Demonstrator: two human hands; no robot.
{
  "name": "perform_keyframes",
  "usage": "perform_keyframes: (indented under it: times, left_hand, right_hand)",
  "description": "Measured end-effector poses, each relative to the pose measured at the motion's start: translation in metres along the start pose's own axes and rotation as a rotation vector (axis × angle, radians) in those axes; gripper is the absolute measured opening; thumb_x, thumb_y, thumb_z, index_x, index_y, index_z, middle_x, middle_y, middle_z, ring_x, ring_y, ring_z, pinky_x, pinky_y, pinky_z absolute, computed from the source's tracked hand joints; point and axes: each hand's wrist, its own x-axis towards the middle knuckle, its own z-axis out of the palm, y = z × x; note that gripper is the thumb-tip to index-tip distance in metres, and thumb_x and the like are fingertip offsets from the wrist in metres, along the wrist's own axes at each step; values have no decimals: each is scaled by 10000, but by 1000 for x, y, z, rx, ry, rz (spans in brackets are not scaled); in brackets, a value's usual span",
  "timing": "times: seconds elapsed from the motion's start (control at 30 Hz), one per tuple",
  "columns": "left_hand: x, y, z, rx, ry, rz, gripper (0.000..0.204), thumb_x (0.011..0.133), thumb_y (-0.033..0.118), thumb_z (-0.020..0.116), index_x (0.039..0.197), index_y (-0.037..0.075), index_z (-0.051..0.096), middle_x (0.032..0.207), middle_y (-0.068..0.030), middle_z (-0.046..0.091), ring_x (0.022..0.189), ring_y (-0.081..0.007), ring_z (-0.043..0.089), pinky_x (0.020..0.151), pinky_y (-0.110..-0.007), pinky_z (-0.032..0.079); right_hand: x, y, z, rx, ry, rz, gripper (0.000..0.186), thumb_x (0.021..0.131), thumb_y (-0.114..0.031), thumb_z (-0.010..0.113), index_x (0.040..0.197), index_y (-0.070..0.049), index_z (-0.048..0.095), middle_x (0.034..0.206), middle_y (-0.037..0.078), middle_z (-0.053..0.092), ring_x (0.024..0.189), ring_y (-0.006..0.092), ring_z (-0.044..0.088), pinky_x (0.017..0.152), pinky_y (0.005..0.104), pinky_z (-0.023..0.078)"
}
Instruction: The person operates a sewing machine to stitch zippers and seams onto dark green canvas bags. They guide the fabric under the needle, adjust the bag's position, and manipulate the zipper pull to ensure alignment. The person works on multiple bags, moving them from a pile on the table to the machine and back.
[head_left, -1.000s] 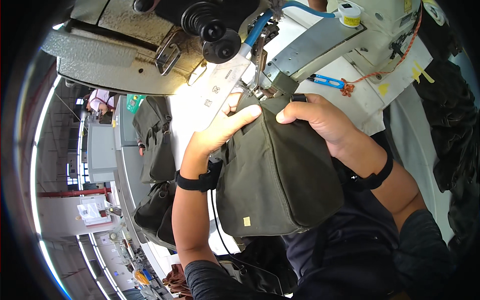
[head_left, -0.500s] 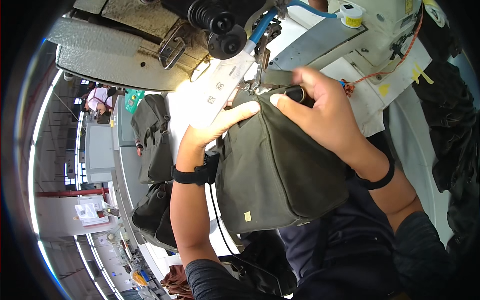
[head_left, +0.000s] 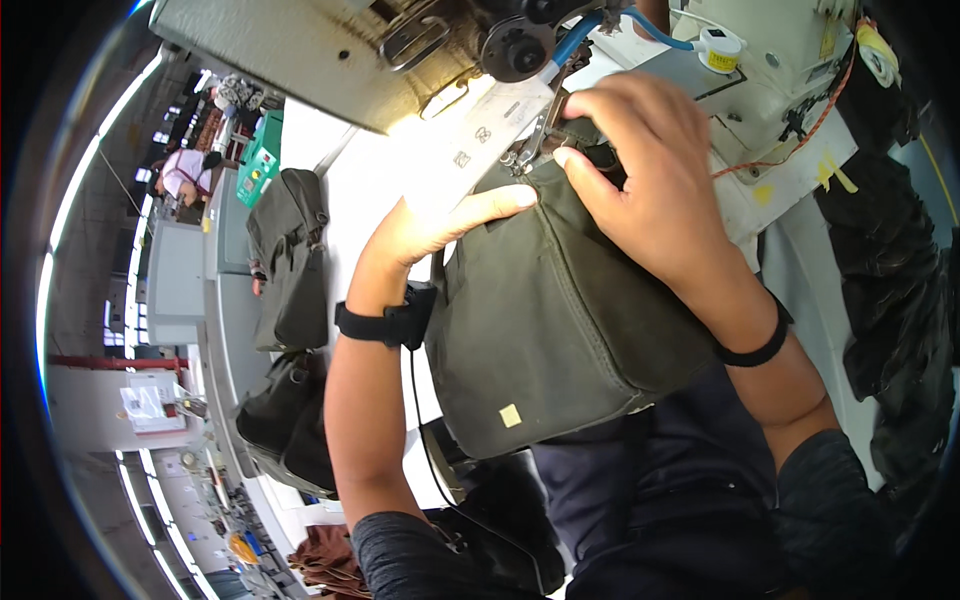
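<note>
A dark olive-green fabric bag (head_left: pixel 520 330) hangs tilted in front of me, its upper edge at the presser foot (head_left: pixel 520 155) of a sewing machine (head_left: pixel 300 50). My left hand (head_left: pixel 430 225) holds the bag's upper left side, thumb lying along the fabric beside a long seam. Its other fingers are hidden behind the bag and a white plate (head_left: pixel 480 140). My right hand (head_left: pixel 655 170) is curled at the upper right edge, close to the foot, with dark fabric between thumb and fingers. A small pale yellow square (head_left: pixel 510 415) marks the bag's lower part.
Two similar dark bags (head_left: pixel 290 260) lie on the white table to the left. A blue tube (head_left: pixel 580 40) runs down by the machine head, and an orange twisted cord (head_left: pixel 800 150) crosses at the right. Brown fabric (head_left: pixel 330 560) lies low left; dark fabric (head_left: pixel 890 260) hangs at the far right.
My right hand has shifted up toward the presser foot, its fingers reaching further over the bag's edge. The whole view has turned slightly, and the bag stays under the machine head.
</note>
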Motion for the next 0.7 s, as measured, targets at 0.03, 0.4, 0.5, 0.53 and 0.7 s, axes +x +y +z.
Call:
perform_keyframes:
  times: [0.03,0.4,0.5,0.53,0.7]
  left_hand:
    - [3,4,1,3,-7,-5,268,961,285,817,1077,86,680,927,82,640,746,-10,499,625,-218,409]
    - [4,27,-6,18,-68,-55,698,906,272,855,1501,129,520,1170,2,689,795,-59,551,608,-222,469]
    - [2,33,-9,31,-59,-66,833,891,268,866,1617,141,477,1236,-20,702,809,-72,565,603,-223,486]
    - [1,32,-9,67,-63,-96,827,890,279,866,1614,155,485,1168,-5,710,723,-54,525,549,-214,447]
    - [1,17,-12,43,-111,-195,787,895,314,857,1593,183,517,1044,23,712,567,-22,425,468,-208,357]
  right_hand:
    - [-1,5,5,57,-14,12,313,852,-138,755,1145,-51,689,1186,111,680,1116,291,631,950,431,468]
    - [14,21,15,478,-215,17,170,860,-157,761,974,-79,662,1200,119,699,1297,354,583,1169,516,378]
    - [4,19,19,260,-219,-26,204,876,-192,772,1011,-99,650,1251,97,679,1381,363,524,1223,529,290]
    - [6,18,18,270,-223,-16,209,883,-197,767,1022,-101,645,1264,95,674,1399,365,511,1230,530,276]
    - [5,15,21,245,-229,10,219,906,-221,750,1046,-107,626,1260,101,674,1413,375,501,1239,538,259]
